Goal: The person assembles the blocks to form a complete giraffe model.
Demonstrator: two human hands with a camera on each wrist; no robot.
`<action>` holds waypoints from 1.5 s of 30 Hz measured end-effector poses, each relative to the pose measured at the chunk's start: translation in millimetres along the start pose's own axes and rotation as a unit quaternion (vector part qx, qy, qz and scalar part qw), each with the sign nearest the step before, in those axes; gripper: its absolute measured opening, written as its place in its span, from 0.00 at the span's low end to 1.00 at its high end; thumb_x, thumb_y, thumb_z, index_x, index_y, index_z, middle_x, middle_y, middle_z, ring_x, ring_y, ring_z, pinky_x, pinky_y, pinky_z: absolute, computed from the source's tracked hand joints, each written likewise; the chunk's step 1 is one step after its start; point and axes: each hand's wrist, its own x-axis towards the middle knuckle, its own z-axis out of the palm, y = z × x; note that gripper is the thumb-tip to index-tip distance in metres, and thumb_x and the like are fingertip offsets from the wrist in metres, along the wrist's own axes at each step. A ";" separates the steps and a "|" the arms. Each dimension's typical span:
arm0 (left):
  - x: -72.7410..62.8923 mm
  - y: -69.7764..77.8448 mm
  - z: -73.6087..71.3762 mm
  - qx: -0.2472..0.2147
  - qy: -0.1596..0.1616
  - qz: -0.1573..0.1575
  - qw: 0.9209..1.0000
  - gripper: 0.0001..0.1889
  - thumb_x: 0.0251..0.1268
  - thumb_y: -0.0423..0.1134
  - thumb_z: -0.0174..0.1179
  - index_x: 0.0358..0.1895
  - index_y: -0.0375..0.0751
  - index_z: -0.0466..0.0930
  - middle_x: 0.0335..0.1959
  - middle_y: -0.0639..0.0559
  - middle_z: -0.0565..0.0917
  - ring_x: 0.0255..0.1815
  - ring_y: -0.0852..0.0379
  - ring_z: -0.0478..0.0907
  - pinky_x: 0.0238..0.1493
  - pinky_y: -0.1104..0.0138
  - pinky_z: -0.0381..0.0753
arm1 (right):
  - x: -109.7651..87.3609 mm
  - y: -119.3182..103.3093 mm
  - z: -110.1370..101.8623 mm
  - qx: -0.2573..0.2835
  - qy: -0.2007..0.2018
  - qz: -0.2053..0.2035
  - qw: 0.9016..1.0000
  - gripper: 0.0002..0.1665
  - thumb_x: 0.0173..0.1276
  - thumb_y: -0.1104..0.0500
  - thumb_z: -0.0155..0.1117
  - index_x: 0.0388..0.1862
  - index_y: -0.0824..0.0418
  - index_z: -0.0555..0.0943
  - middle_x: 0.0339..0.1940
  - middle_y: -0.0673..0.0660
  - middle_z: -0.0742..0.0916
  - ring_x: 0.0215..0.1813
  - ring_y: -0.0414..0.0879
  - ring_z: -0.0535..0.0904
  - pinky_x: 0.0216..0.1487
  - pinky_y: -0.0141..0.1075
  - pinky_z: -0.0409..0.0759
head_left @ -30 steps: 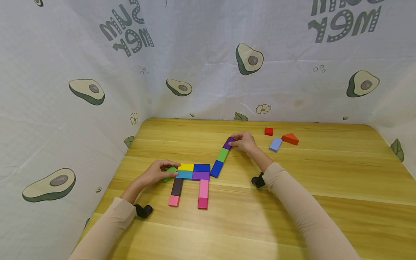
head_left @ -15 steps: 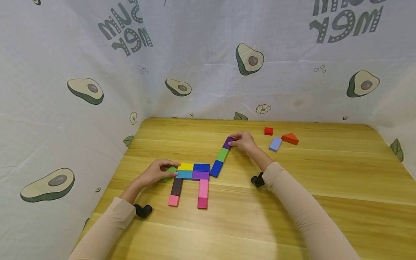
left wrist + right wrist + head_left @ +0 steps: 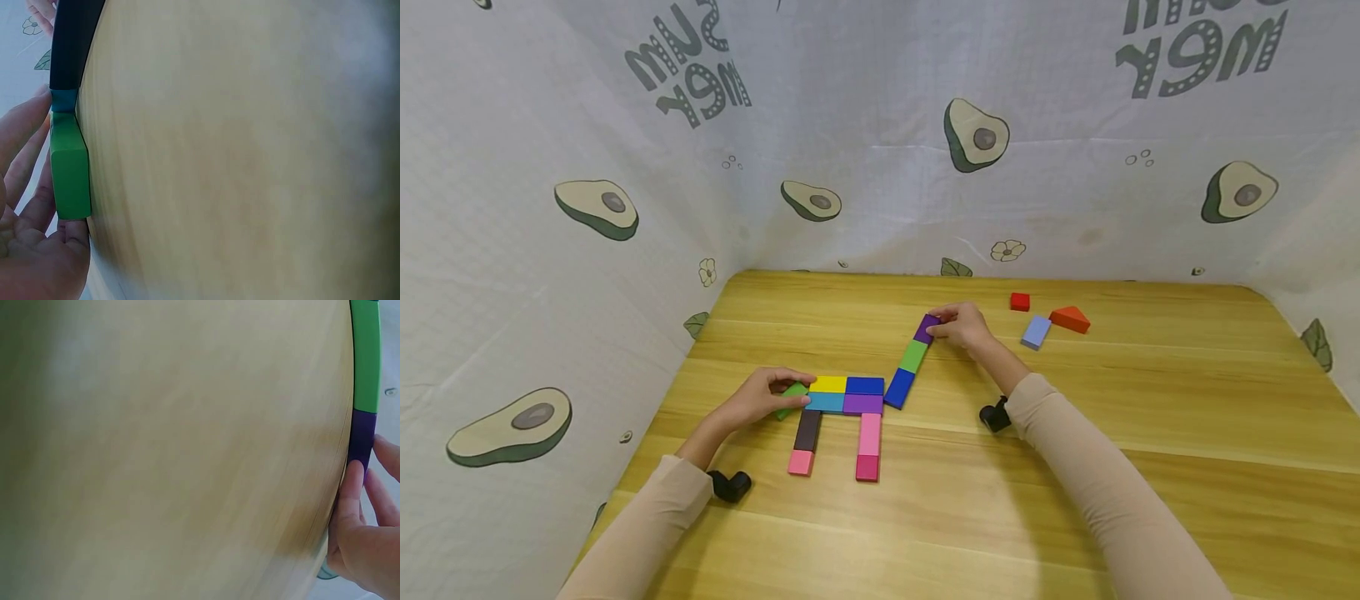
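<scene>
Flat coloured blocks lie on the wooden table in a pattern. My left hand (image 3: 766, 394) curls round a green block (image 3: 70, 165) at the pattern's left end, its thumb and index tips right at the light blue block (image 3: 825, 403) and the yellow block (image 3: 828, 384). Beside these two are a blue block (image 3: 865, 386) and a purple block (image 3: 862, 405). From their right end a slanted row runs up: a dark blue block (image 3: 898, 388), a light green block (image 3: 913, 356) and a dark purple block (image 3: 362, 434), whose far end my right hand (image 3: 961, 325) pinches between thumb and fingers.
Below the pattern extend a black block (image 3: 807, 430) with a pink block (image 3: 801, 462), and a pink block (image 3: 870, 434) with a magenta block (image 3: 867, 468). At the back right lie a red block (image 3: 1020, 302), a pale blue block (image 3: 1036, 332) and an orange-red triangle (image 3: 1071, 318).
</scene>
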 end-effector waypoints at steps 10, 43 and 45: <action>0.1 -2.8 -1.1 0.016 0.000 0.005 1.000 0.21 0.66 0.38 0.67 0.60 0.36 0.82 0.56 0.42 0.83 0.54 0.47 0.80 0.56 0.62 0.79 | 0.0 -1.0 1.5 0.001 0.002 0.002 1.000 0.24 0.67 0.68 0.68 0.61 0.70 0.80 0.55 0.67 0.77 0.53 0.55 0.72 0.48 0.34 0.78; -2.5 1.1 -0.9 -0.009 -0.003 -0.008 1.000 0.20 0.66 0.38 0.68 0.60 0.36 0.82 0.56 0.43 0.83 0.54 0.48 0.79 0.56 0.63 0.79 | -49.7 26.1 -93.1 -0.021 0.081 -0.086 0.993 0.26 0.69 0.60 0.69 0.62 0.73 0.77 0.48 0.65 0.78 0.36 0.52 0.84 0.38 0.34 0.84; -2.4 1.3 -1.0 -0.009 -0.004 -0.007 1.000 0.20 0.66 0.38 0.68 0.60 0.36 0.82 0.57 0.42 0.83 0.54 0.47 0.79 0.56 0.63 0.79 | -53.1 31.0 -99.3 -0.027 0.088 -0.084 0.992 0.26 0.69 0.59 0.69 0.61 0.72 0.78 0.48 0.64 0.78 0.36 0.52 0.84 0.37 0.33 0.83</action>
